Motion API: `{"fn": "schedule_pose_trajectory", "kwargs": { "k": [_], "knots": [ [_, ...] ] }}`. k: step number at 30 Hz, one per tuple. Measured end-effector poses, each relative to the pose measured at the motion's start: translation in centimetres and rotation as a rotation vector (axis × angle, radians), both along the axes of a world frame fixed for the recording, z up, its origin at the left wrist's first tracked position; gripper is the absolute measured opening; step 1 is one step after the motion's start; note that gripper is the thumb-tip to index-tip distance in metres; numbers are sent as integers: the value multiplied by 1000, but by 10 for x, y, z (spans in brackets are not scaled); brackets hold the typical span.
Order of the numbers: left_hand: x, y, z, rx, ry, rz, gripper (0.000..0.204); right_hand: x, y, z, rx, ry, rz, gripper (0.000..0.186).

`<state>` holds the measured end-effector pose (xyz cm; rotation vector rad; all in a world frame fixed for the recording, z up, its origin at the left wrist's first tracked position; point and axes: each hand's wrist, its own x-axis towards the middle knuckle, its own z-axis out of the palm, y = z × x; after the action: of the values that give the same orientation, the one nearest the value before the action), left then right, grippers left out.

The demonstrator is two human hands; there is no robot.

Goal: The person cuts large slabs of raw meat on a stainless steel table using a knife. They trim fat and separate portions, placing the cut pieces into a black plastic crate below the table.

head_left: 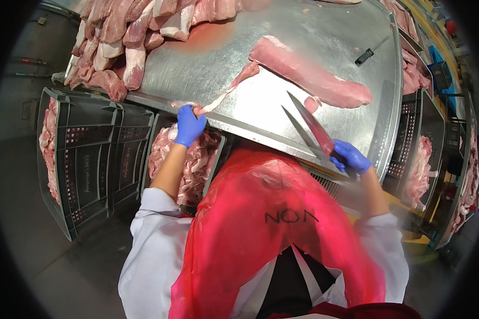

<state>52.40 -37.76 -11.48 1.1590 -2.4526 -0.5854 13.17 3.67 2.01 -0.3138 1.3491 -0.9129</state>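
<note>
Left hand [191,126], fingers clamped on a meat strip [232,87] at the near edge of a steel table [197,74]; right hand [352,157], fingers wrapped round a knife [313,124]; loin [311,73] lying beyond.

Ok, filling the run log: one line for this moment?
left hand: gripping meat strip; right hand: holding knife; long meat piece: on metal table

smooth metal knife [316,128], glossy plastic apron [250,191]
</note>
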Motion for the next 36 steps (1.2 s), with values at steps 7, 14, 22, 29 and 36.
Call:
{"fn": "schedule_pose_trajectory", "kwargs": {
  "k": [7, 14, 22, 29, 36],
  "knots": [
    [-121, 21, -3, -223, -282, -127, 24, 63, -160, -72, -131, 753, 175, 36],
    [-131, 42, -27, 176, -60, -369, 20, 87, -279, -97, -150, 995, 603, 85],
    [-106, -31, 25, 230, -22, -130, 24, 62, -229, -77, -91, 1012, 706, 98],
    [-223, 65, 273, 240, 493, -678, 19, 30, -75, -78, -219, 880, 426, 73],
    [-400, 322, 410, 94, 806, -1529, 24, 4, 44, -70, -239, 964, -38, 69]
  ]
}}
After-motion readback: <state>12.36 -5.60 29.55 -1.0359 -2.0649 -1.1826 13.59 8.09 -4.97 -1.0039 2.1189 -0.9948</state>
